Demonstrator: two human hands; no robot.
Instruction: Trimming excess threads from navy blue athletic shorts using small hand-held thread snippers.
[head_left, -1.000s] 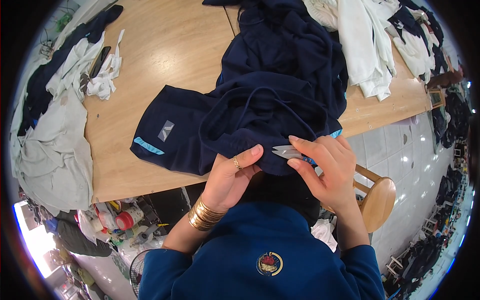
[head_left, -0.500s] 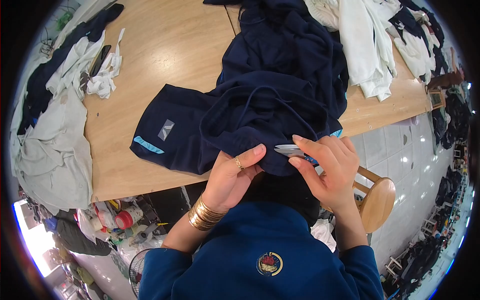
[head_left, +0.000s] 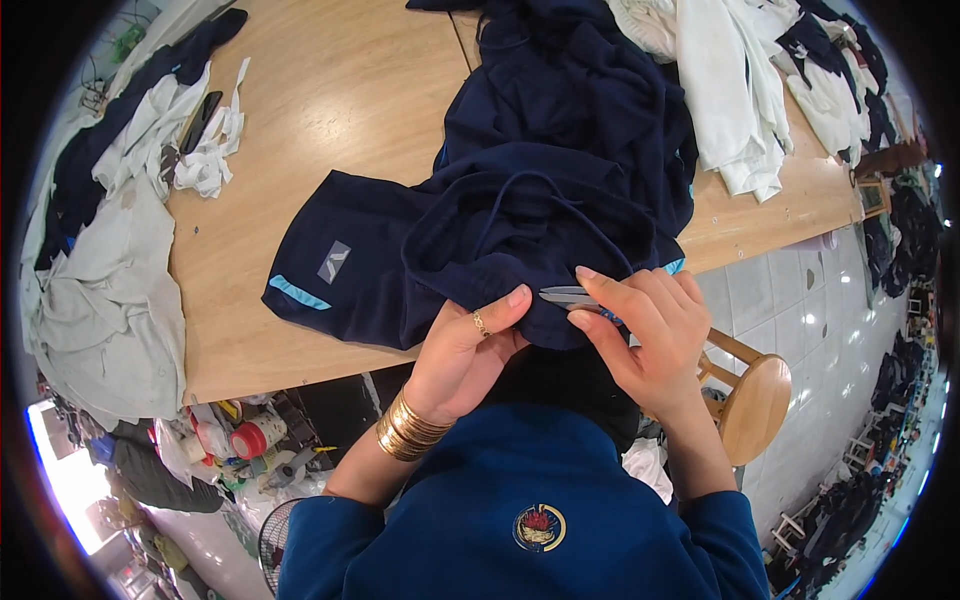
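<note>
At the near edge of the pale wooden worktable, I am pinching a fold of the dark navy fabric garment with my left hand, thumb pressing down on the hem just where it hangs over the table's edge. My right hand is gripping the small silver metal thread snips, fingers curling around them, the blades pointing left toward my left thumb and lying right against the cloth.

Compared with a second ago, very little is changing: the snips are staying at the same spot on the hem, my left thumb is sliding slightly closer to the blade tips, and the garment is lying as it was, its light blue trim and small grey patch facing up on the left part. I am reading that as still working the same short stretch of seam, not yet shifting the cloth along.

The thin navy drawstring is looping across the bunched fabric just above my hands. Further off, white and grey cloths are piling at the left of the table, white garments at the far right, and a round wooden stool is standing beside my right arm.
</note>
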